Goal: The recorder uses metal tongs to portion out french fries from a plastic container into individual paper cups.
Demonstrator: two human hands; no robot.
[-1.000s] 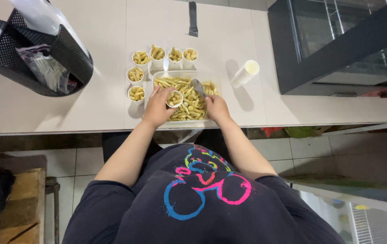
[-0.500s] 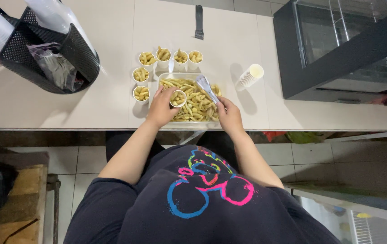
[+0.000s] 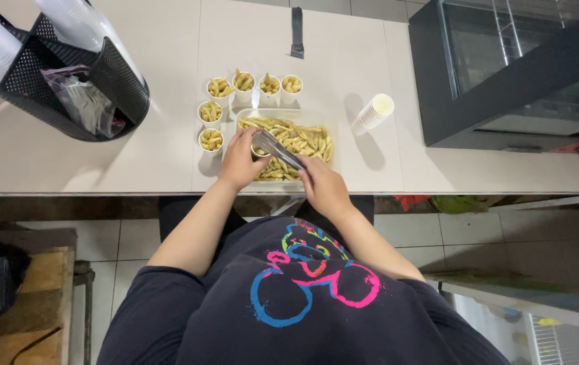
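Note:
A clear tray (image 3: pixel 243 116) full of yellow fried sticks sits on the white counter in front of me. My left hand (image 3: pixel 240 161) holds a small paper cup (image 3: pixel 259 150) over the tray. My right hand (image 3: pixel 323 186) grips metal tongs (image 3: pixel 278 150), whose tips reach into that cup. Several filled paper cups (image 3: pixel 211 140) stand in an L along the tray's left and far sides.
A leaning stack of paper cups (image 3: pixel 374 111) stands right of the tray. A black mesh basket (image 3: pixel 107 71) with plastic bags sits far left. A dark glass display case (image 3: pixel 505 67) fills the right. A black flat object (image 3: pixel 297 32) lies at the counter's back.
The tongs have swung from over the tray's right part to the cup in my left hand. My right hand has moved in toward the left.

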